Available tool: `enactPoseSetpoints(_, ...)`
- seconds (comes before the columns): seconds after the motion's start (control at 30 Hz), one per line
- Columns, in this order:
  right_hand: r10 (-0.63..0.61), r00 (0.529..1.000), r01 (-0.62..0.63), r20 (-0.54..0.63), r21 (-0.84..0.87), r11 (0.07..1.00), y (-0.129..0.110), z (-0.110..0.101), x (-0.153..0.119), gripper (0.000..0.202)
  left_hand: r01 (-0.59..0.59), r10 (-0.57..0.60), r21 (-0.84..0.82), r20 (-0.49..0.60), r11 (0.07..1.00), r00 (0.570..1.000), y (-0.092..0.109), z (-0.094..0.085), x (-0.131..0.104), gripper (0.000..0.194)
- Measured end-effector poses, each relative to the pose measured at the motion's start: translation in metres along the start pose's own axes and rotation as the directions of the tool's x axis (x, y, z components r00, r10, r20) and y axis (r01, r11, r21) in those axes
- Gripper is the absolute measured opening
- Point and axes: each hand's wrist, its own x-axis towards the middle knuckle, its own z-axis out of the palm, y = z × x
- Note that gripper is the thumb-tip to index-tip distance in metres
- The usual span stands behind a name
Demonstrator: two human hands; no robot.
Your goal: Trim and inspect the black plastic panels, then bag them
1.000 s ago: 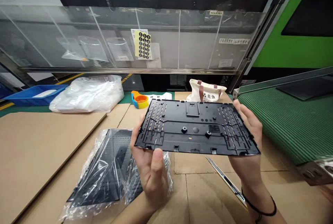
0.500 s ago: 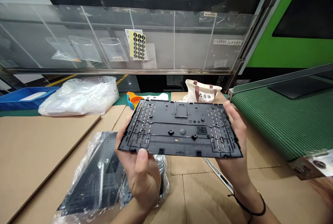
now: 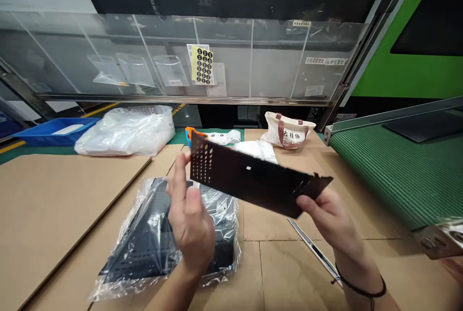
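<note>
A thin black panel (image 3: pixel 249 173) with slotted holes at its left end hangs tilted above the bench, its right end lower. My right hand (image 3: pixel 325 209) pinches the lower right corner between thumb and fingers. Beside the panel's left end is my left hand (image 3: pixel 191 219), fingers raised and apart from the thumb; whether a fingertip touches the edge is hard to tell. Beneath and behind my left hand lie dark panels in clear plastic wrap (image 3: pixel 144 238).
Brown cardboard (image 3: pixel 285 267) covers the bench, with a slim metal strip (image 3: pixel 314 248) on it. Farther back are a blue tray (image 3: pixel 54 130), a white plastic bag (image 3: pixel 126 130) and a cloth bag (image 3: pixel 289 130). A green ribbed conveyor (image 3: pixel 398 166) runs along the right.
The panel has turned from its ribbed face to a smooth, darker side and now slants down rightward. My left hand has let go of its front edge. The view has shifted slightly left.
</note>
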Motion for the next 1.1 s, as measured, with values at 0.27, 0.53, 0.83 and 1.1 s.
enactPoseSetpoints(0.27,0.311,0.93,-0.214,-0.194,0.402,0.89,-0.009,0.0,0.01,0.049,0.192,-0.163,-0.237,0.137,0.952,0.977,0.008,0.001,0.01,0.036)
enactPoseSetpoints(0.53,0.272,0.767,0.023,-0.581,0.449,0.893,0.019,-0.008,0.014,0.044,0.145,-0.117,-0.203,0.144,0.968,0.983,0.006,-0.004,0.011,0.034)
enactPoseSetpoints(0.83,0.355,0.69,-0.097,-0.631,0.406,0.909,0.09,-0.038,-0.028,0.052,0.279,-0.194,-0.03,0.649,0.96,0.735,-0.015,0.039,0.01,0.019)
enactPoseSetpoints(1.1,0.419,0.625,0.006,-0.659,0.541,0.841,0.096,-0.046,-0.042,0.055,-0.197,-0.462,0.566,0.792,0.801,0.399,-0.076,0.098,0.004,0.032)
